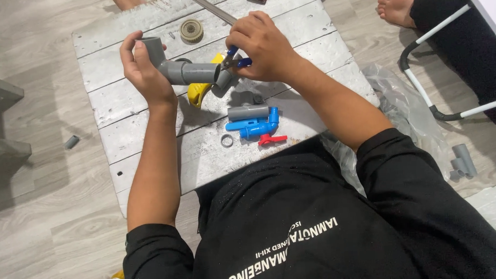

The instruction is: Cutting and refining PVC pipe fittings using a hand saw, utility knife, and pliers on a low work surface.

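My left hand (141,66) grips a grey plastic pipe elbow assembly (182,69) and holds it above a white wooden board (149,137). My right hand (261,45) is closed on a small blue-handled tool (235,60) at the open end of the grey pipe. Under the hands lies a yellow object (199,91), partly hidden. Nearer to me on the board sit a short grey pipe piece (248,112), a blue plastic tap with a red lever (261,129) and a small grey ring (227,140).
A round tan toothed disc (191,30) and a metal bar (210,7) lie at the board's far side. Grey pipe fittings (462,162) rest on the floor at right, beside clear plastic bags (406,109). Another person's bare foot (395,8) is at top right.
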